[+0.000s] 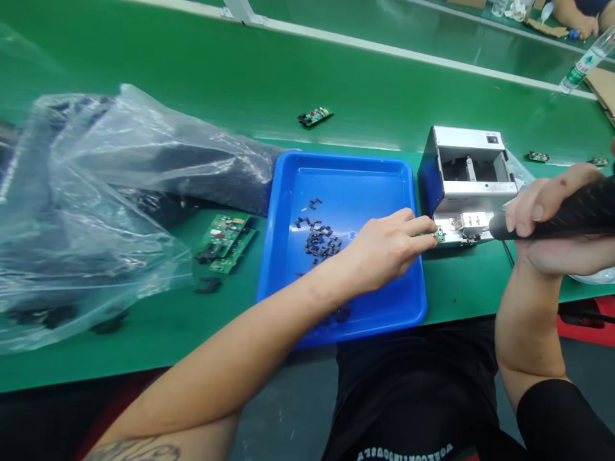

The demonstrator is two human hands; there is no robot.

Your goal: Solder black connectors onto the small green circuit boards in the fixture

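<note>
My left hand (389,246) reaches across the blue tray (346,173) and pinches a small green circuit board (438,235) at the front of a silver screw feeder box (468,179). My right hand (552,224) is wrapped round a black electric screwdriver (571,211) whose tip points left at the feeder's front plate (468,224). Several small black plastic parts (319,240) lie in the tray behind my left hand.
A large clear plastic bag (96,198) of dark parts covers the left of the green bench. Two green circuit boards (228,237) lie beside it. More boards (314,116) sit on the conveyor belt. Another person's hand (583,25) and a bottle (583,64) are far right.
</note>
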